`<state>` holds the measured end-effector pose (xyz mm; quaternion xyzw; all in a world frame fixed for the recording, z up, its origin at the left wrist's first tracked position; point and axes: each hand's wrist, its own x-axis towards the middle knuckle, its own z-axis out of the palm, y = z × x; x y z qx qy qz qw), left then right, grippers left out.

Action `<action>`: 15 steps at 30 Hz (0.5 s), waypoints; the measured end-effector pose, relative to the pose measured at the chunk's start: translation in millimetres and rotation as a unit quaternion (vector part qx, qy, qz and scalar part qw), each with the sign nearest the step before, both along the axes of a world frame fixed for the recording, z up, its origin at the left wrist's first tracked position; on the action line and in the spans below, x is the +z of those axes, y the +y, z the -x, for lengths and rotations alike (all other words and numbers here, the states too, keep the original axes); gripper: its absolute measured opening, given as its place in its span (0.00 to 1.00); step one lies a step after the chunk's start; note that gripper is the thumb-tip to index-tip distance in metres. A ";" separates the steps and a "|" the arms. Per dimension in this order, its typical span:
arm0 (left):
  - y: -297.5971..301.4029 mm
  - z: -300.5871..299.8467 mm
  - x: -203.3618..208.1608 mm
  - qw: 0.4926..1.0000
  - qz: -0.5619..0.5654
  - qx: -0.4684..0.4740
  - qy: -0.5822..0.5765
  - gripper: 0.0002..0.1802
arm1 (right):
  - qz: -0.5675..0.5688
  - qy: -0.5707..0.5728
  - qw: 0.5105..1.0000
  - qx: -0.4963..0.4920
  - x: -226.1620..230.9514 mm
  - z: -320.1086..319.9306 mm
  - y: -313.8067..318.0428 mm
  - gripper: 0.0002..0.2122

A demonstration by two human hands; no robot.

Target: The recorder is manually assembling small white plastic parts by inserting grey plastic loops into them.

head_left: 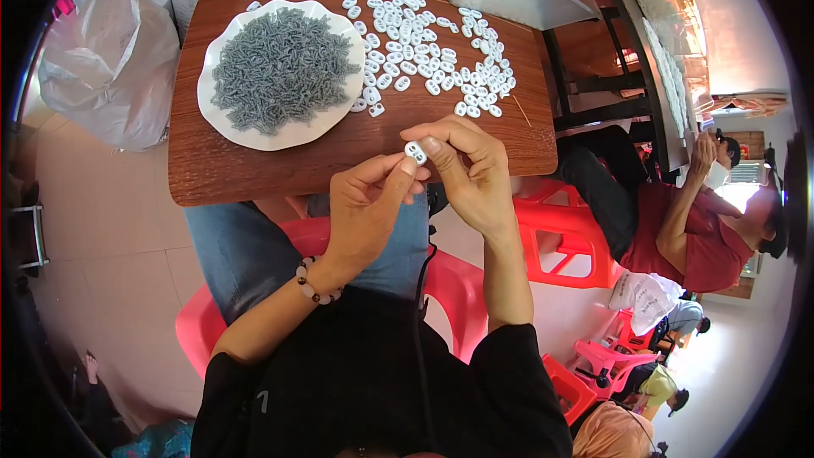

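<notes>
On the left, a big white sack (106, 68) sits on the floor by the brown table (254, 176). Next comes a white plate (315, 131) with a wavy edge, on the table, with a big heap of tiny grey bits (284, 68) on it. Past the plate, near its lower right side, is the left hand (365, 208), with a bead bracelet (307, 282) on its wrist. Its thumb and pointing finger are closed on the low end of a small white piece (415, 153). The piece is up in the air, just over the table's near edge, right at the fingertips. It has two dark holes, and this side faces up. The right hand (471, 165) comes at it from the other side. Its thumb tip presses the piece's right side, and its pointing finger curls round the top, so both hands pinch the same piece. Behind the hands, many white pieces (407, 34) like it lie spread about on the table. Right of them is a thin stick (521, 112). Farther right are a red stool (570, 242) and a person in a dark red shirt (699, 237)
</notes>
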<state>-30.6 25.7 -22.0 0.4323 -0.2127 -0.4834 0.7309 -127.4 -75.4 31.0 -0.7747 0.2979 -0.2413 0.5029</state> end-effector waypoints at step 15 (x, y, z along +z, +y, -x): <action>-1.6 3.6 -9.9 1.000 -0.017 0.010 0.000 0.11 | 0.005 -0.010 1.000 -0.012 -8.1 0.0 2.4 0.07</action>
